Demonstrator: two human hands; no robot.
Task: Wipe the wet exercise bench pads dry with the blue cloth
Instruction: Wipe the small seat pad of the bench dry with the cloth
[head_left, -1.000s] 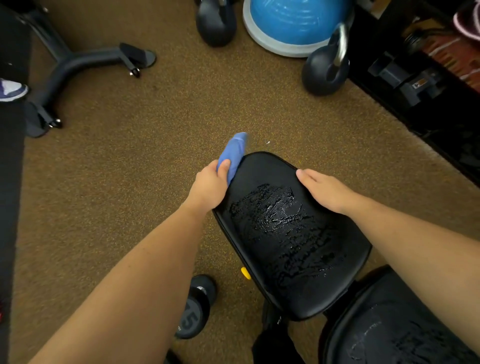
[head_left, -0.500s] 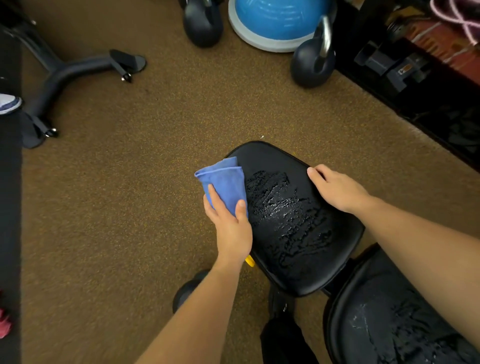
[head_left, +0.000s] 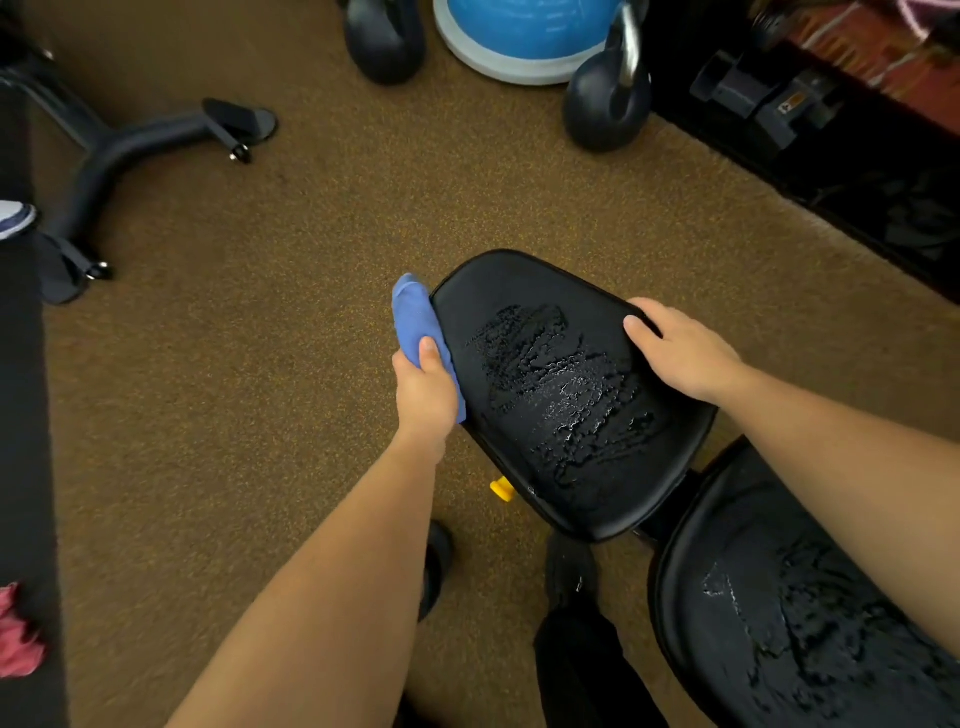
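Note:
The black seat pad (head_left: 524, 291) of the exercise bench fills the middle of the view, with beaded water across its centre. A second black pad (head_left: 727, 639) at the lower right is wet too. My left hand (head_left: 423, 389) grips the folded blue cloth (head_left: 413, 317) and presses it against the seat pad's left edge. My right hand (head_left: 680, 348) lies flat on the pad's far right edge, fingers curled over the rim.
Brown carpet surrounds the bench. Two dark kettlebells (head_left: 605, 98) (head_left: 384, 36) and a blue balance dome (head_left: 524, 31) stand at the top. A black machine foot (head_left: 130, 150) lies at the upper left. A dumbbell (head_left: 436, 566) sits under my left forearm, a yellow knob (head_left: 501, 489) beneath the pad.
My left hand has swung the cloth from flat on the pad's left part to its left side edge. The right hand stays on the right edge.

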